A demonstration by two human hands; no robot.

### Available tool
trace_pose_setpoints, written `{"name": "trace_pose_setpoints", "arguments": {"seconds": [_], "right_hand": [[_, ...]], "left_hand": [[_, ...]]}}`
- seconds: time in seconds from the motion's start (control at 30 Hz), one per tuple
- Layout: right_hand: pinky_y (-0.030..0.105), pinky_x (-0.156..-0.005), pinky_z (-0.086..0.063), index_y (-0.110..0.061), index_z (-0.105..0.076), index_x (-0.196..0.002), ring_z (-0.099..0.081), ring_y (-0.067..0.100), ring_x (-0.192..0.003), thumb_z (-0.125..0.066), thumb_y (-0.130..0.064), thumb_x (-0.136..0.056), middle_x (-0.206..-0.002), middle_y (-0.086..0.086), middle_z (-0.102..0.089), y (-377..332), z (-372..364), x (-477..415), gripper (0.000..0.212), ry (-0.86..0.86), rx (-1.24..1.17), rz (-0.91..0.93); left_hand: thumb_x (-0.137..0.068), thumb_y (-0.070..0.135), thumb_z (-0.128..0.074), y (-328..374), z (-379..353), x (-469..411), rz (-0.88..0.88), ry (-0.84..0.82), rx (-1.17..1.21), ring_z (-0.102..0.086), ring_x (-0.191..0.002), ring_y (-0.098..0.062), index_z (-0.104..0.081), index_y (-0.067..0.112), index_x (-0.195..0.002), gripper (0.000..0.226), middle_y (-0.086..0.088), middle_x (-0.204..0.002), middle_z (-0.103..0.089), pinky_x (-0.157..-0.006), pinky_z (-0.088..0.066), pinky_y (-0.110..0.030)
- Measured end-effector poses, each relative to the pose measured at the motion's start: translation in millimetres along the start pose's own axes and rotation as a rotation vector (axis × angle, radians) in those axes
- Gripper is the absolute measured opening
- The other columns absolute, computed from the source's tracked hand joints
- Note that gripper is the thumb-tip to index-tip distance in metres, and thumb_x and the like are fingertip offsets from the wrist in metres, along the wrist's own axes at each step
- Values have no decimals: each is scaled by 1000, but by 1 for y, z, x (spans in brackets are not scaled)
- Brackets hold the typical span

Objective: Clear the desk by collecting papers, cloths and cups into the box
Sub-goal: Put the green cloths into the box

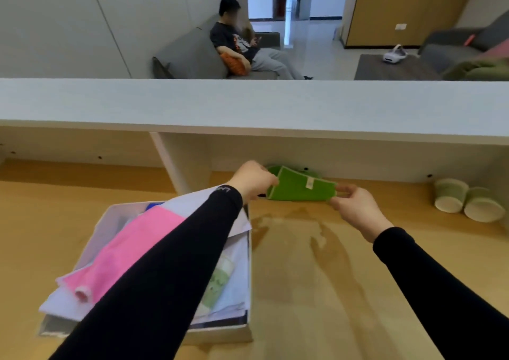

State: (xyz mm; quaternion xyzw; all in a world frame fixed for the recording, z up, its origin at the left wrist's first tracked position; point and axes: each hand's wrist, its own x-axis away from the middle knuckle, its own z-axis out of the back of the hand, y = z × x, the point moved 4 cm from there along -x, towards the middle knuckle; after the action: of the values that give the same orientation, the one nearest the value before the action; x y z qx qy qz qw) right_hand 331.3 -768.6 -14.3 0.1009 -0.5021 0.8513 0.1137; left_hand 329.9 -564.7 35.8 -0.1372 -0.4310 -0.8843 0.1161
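A folded green cloth (pixel 298 185) with a small white label lies at the back of the wooden desk (pixel 316 277), under the white shelf. My left hand (pixel 254 179) grips its left edge and my right hand (pixel 355 205) pinches its right edge. At the lower left stands a white box (pixel 248 285) holding white papers (pixel 234 285), a pink cloth (pixel 129 252) and a green-printed paper. My left arm crosses over the box and hides part of it. Two paper cups (pixel 468 200) lie on their sides at the far right of the desk.
A white shelf (pixel 248 106) runs across above the desk, with a white upright support (pixel 179 161) just left of the cloth. A wet-looking smear marks the desk in front of the cloth. Beyond the shelf a person sits on a grey sofa.
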Motion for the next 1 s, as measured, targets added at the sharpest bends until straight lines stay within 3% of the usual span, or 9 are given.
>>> {"name": "trace_pose_setpoints", "arguments": {"seconds": [0.07, 0.13, 0.27, 0.4, 0.57, 0.67, 0.73, 0.83, 1.0], "right_hand": [[26, -67, -44, -9, -45, -136, -59, 24, -97, -60, -13, -87, -124, 15, -61, 12, 9, -16, 51, -1, -42, -34], [27, -74, -45, -8, -43, -137, -57, 23, -99, -60, -10, -88, -126, 13, -59, 20, 10, -34, 52, -18, -87, -73], [33, -85, -47, -8, -46, -134, -53, 22, -98, -60, -6, -86, -121, 11, -56, 34, 3, -74, 49, -28, -132, -131], [23, -67, -44, -7, -53, -128, -51, 21, -91, -57, 3, -85, -114, 7, -56, 47, -10, -109, 45, -53, -211, -207], [26, -75, -51, -4, -57, -123, -57, 21, -96, -60, 14, -77, -119, 8, -62, 69, -23, -150, 50, -32, -237, -223], [31, -83, -52, -1, -58, -122, -58, 23, -95, -59, 18, -75, -117, 16, -63, 72, -28, -157, 50, -62, -288, -238], [37, -93, -50, -2, -59, -120, -57, 24, -95, -57, 20, -74, -119, 18, -62, 72, -29, -158, 51, -64, -230, -225], [35, -93, -50, -6, -60, -119, -56, 24, -98, -57, 23, -72, -123, 17, -60, 65, -27, -153, 56, -40, -164, -187], [27, -79, -49, -13, -52, -129, -57, 21, -95, -55, 19, -74, -117, 8, -59, 35, -15, -120, 64, -81, -26, -29]], "left_hand": [[-90, 18, -59, 5, -8, -20, -5, -39, -123, -59, -104, -25, -58, 5, -122, 35, -12, -122, -62, -82, -49, -32], [-89, 18, -59, 8, -17, -41, -14, -110, -280, -57, -113, -28, -59, 3, -122, 36, -14, -127, -60, -96, -47, -37], [-92, 27, -55, 12, -38, -79, -6, -307, -636, -47, -127, -28, -49, 9, -135, 46, -11, -143, -47, -103, -41, -37], [-91, 40, -53, -1, -63, -116, 28, -463, -755, -46, -125, -25, -42, 13, -140, 57, -10, -150, -39, -100, -37, -36], [-83, 52, -59, -26, -88, -159, 85, -500, -766, -26, -142, -27, -24, 22, -148, 80, -4, -158, -22, -114, -26, -39], [-81, 42, -66, -31, -91, -168, 105, -451, -684, -36, -136, -27, -34, 17, -145, 75, -7, -152, -33, -109, -35, -37], [-78, 29, -72, -31, -87, -173, 121, -377, -574, -51, -120, -26, -50, 9, -130, 60, -7, -127, -53, -98, -45, -33], [-78, 13, -71, -28, -77, -169, 71, -296, -465, -51, -92, -21, -53, 10, -100, 28, 1, -88, -48, -79, -46, -29], [-85, 5, -58, -12, -58, -133, -16, -179, -470, -56, -93, -22, -53, 11, -126, 42, -7, -114, -58, -69, -46, -26]]}}
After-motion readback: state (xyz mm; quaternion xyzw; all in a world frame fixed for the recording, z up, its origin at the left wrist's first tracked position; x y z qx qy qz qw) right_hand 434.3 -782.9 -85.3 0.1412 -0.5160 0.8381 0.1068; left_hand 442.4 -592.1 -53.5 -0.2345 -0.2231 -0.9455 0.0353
